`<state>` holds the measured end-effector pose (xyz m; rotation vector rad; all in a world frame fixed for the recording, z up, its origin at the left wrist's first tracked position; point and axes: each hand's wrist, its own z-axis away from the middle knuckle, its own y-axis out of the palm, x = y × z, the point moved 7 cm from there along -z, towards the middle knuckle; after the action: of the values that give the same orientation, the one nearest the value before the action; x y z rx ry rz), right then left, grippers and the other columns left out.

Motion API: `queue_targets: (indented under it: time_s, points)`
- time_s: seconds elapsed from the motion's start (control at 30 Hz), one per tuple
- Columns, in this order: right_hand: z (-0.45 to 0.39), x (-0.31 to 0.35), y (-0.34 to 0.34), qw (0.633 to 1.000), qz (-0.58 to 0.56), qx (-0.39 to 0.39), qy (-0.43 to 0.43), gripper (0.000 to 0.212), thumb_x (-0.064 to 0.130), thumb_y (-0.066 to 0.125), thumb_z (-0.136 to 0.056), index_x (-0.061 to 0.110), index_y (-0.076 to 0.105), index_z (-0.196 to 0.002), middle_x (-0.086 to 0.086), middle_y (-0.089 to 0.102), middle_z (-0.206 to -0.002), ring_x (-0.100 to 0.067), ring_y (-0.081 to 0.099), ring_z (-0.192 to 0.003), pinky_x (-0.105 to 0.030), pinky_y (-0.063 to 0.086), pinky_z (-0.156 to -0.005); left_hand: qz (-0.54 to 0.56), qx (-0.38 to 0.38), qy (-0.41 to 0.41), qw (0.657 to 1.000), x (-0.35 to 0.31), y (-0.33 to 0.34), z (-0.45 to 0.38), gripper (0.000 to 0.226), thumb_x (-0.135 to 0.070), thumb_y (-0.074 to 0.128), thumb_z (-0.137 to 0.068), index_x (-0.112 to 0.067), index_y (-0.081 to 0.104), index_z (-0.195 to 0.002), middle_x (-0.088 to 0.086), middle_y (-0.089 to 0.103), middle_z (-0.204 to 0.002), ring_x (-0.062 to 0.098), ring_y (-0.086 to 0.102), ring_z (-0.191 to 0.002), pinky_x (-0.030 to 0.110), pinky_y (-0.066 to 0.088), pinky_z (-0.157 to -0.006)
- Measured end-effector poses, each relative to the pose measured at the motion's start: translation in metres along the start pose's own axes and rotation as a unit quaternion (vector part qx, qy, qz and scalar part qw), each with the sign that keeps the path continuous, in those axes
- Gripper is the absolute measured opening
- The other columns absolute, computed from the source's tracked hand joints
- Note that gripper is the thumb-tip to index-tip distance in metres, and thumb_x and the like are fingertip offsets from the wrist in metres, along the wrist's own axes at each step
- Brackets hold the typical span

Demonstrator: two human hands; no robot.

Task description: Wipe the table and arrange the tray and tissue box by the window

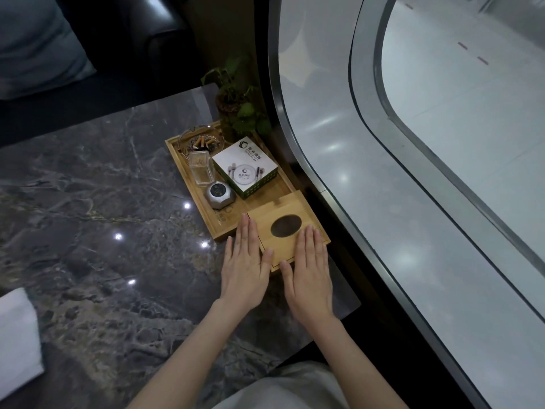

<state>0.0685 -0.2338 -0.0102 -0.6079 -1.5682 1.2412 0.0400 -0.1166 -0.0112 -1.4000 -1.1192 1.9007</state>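
A bamboo tray [188,170] lies on the dark marble table [97,208] beside the curved window [398,160]. A bamboo tissue box [283,214] with a dark oval slot sits at the tray's near end. My left hand [246,267] lies flat, fingers straight, against the box's left side and the tray's near corner. My right hand [309,270] rests flat on the box's near right top. Neither hand grips anything. A folded white cloth [17,338] lies at the table's near left edge.
On the tray stand a glass ashtray [200,141] with cigarette butts, a clear toothpick holder [201,168], a grey faceted call button [220,194] and a white napkin box [244,169]. A potted plant [236,101] stands behind it. A dark sofa [118,39] lies beyond.
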Motion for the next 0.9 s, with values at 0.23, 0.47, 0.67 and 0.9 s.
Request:
queue_targets:
  time_s: [0.23,0.47,0.67,0.9]
  points:
    - [-0.008,-0.006,-0.004,1.000,0.004,0.007,-0.011,0.067,0.054,0.000,-0.091,0.014,-0.007,-0.143,0.000,-0.011,-0.152,-0.013,-0.012,-0.142,-0.028,-0.009,-0.115,-0.001,0.005,-0.016,1.000,-0.004,0.005,-0.006,0.068,-0.054,-0.004,-0.082,-0.018,-0.025,-0.136,-0.001,-0.027,-0.148,0.008,-0.021,-0.138,0.032,-0.007,-0.115]
    - [-0.013,-0.011,-0.007,1.000,0.003,0.010,-0.012,0.066,0.053,0.003,-0.091,0.013,-0.006,-0.143,-0.001,-0.009,-0.152,-0.010,-0.015,-0.140,-0.036,-0.005,-0.115,0.000,0.008,-0.017,1.000,-0.009,0.008,-0.010,0.069,-0.054,-0.003,-0.081,-0.018,-0.025,-0.135,-0.001,-0.028,-0.147,0.008,-0.022,-0.137,0.031,-0.008,-0.113]
    - [-0.015,-0.009,-0.008,1.000,0.008,0.011,-0.013,0.067,0.052,0.004,-0.091,0.012,-0.003,-0.144,0.000,-0.008,-0.151,-0.012,-0.010,-0.141,-0.033,-0.004,-0.115,-0.011,0.006,-0.021,1.000,-0.009,0.005,-0.010,0.068,-0.055,-0.003,-0.082,-0.018,-0.024,-0.136,-0.002,-0.027,-0.146,0.008,-0.019,-0.137,0.033,-0.007,-0.113]
    - [-0.023,0.003,-0.026,0.999,-0.006,-0.021,0.035,0.059,0.041,0.020,-0.096,0.004,0.023,-0.142,-0.014,0.028,-0.151,-0.026,0.020,-0.141,-0.037,0.006,-0.117,0.041,0.047,-0.013,0.998,-0.007,-0.008,-0.013,0.057,-0.039,0.022,-0.097,-0.019,0.000,-0.145,-0.006,-0.010,-0.153,0.006,-0.010,-0.140,0.033,-0.003,-0.115]
